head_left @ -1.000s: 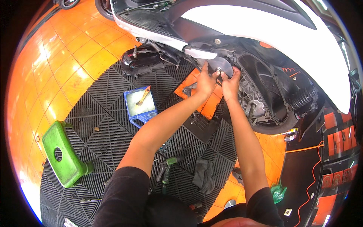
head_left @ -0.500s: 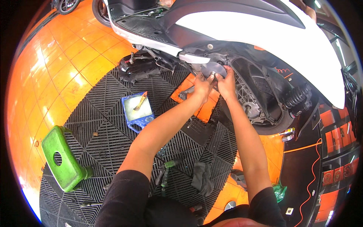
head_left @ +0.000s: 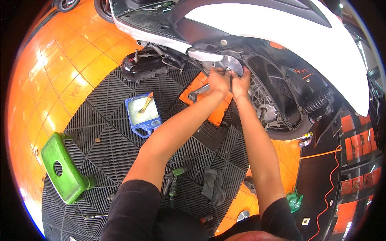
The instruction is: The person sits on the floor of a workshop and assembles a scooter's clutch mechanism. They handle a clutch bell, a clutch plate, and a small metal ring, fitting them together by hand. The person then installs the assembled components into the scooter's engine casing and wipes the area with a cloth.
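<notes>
A shiny round metal pulley disc (head_left: pixel 231 62) stands at the front of the opened drive housing (head_left: pixel 257 90) on the side of a white scooter (head_left: pixel 265 24). My left hand (head_left: pixel 219 82) is closed at the disc's lower left, its fingertips close to the central hub. At the lower right edge, my right hand (head_left: pixel 241 85) grips the same disc, with the thumb near the hub. The two hands almost touch. My fingers hide the disc's lower part, and what lies behind it cannot be seen.
On the black ridged mat (head_left: pixel 108 120) are a blue cut-open container (head_left: pixel 143 114) with a brush (head_left: pixel 146 103), a green stool (head_left: pixel 64 168), a green-and-black power tool (head_left: pixel 175 180) and a dark cloth (head_left: pixel 213 186). A removed black cover (head_left: pixel 140 67) lies beside the scooter.
My hands have shifted slightly lower on the disc, and more of its shiny face shows. The thumbs no longer both lie over the hub. The whole view has moved a little.
</notes>
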Action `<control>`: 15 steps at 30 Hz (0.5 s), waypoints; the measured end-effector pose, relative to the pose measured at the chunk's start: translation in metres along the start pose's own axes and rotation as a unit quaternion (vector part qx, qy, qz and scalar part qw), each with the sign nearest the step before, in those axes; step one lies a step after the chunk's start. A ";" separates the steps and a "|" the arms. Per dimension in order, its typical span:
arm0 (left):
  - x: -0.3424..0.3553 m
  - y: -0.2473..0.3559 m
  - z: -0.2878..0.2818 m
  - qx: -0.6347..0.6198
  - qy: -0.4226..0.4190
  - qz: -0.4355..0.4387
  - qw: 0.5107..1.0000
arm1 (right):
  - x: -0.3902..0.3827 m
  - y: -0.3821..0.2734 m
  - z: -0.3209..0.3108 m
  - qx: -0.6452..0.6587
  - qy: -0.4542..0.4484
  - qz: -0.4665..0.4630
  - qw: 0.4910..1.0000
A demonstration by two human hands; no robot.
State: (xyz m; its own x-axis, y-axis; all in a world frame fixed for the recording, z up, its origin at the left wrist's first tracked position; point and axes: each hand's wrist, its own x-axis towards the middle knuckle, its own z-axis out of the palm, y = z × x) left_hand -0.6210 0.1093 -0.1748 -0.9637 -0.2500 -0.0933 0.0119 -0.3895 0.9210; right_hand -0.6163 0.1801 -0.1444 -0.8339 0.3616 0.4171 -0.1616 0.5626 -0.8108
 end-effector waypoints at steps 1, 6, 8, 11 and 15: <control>-0.003 0.003 0.002 0.015 0.007 0.003 1.000 | 0.002 0.003 0.000 0.002 0.010 -0.007 1.000; -0.007 0.011 0.002 0.071 0.038 0.040 0.996 | -0.004 0.005 0.000 0.036 0.063 -0.002 0.997; -0.013 0.018 0.000 0.107 0.036 0.065 0.992 | -0.011 0.007 -0.007 0.059 0.087 0.012 0.994; -0.015 0.022 0.003 0.118 0.038 0.071 0.990 | -0.021 0.011 -0.018 0.045 0.097 -0.020 0.994; -0.011 0.013 0.001 0.128 0.048 0.111 0.984 | -0.057 0.005 -0.043 0.107 0.023 0.010 0.994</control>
State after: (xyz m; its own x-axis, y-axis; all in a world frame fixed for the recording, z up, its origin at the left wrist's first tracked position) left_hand -0.6105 0.1082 -0.1610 -0.9151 -0.3912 0.0972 0.1405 -0.0835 0.9866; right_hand -0.5468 0.1942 -0.1543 -0.8141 0.4066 0.4147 -0.2582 0.3861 -0.8856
